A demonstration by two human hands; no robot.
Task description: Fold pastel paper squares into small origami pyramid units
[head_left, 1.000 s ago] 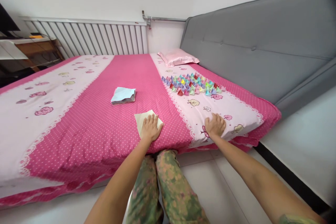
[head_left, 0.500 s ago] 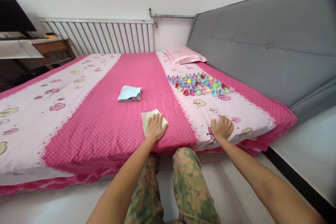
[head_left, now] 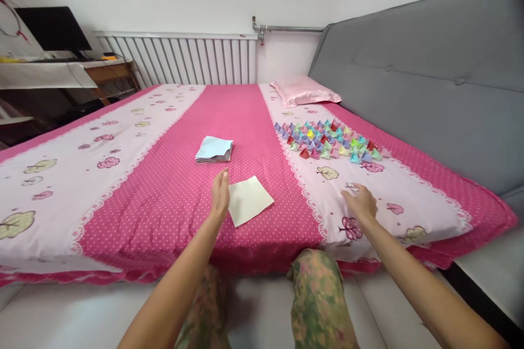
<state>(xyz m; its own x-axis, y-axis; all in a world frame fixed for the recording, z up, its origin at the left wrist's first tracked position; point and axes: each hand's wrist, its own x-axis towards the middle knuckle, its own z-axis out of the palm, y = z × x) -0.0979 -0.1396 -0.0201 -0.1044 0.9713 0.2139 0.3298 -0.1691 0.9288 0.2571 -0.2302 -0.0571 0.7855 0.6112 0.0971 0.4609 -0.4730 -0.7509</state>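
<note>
A pale yellow square of paper [head_left: 250, 199] lies flat on the pink dotted bedsheet [head_left: 172, 196] near the bed's front edge. My left hand [head_left: 220, 196] is raised just left of it, fingers straight and together, edge-on, holding nothing. My right hand [head_left: 360, 200] hovers low over the pale strip of the sheet, fingers loosely apart and empty. Beyond the paper sits a small stack of paper squares [head_left: 214, 149] with a light blue sheet on top. Several small folded paper shapes [head_left: 327, 140] in many colours are laid in rows to the right.
A pink pillow [head_left: 305, 91] lies at the far end by the grey padded headboard [head_left: 413, 82]. A white radiator [head_left: 184, 60] runs along the back wall. A shelf with a dark screen [head_left: 53, 30] stands at the left. My knees [head_left: 319, 289] press against the bed's edge.
My left hand has lifted off the yellow paper and moved left, uncovering it. My right hand has risen off the sheet. The view has shifted, so everything sits further right.
</note>
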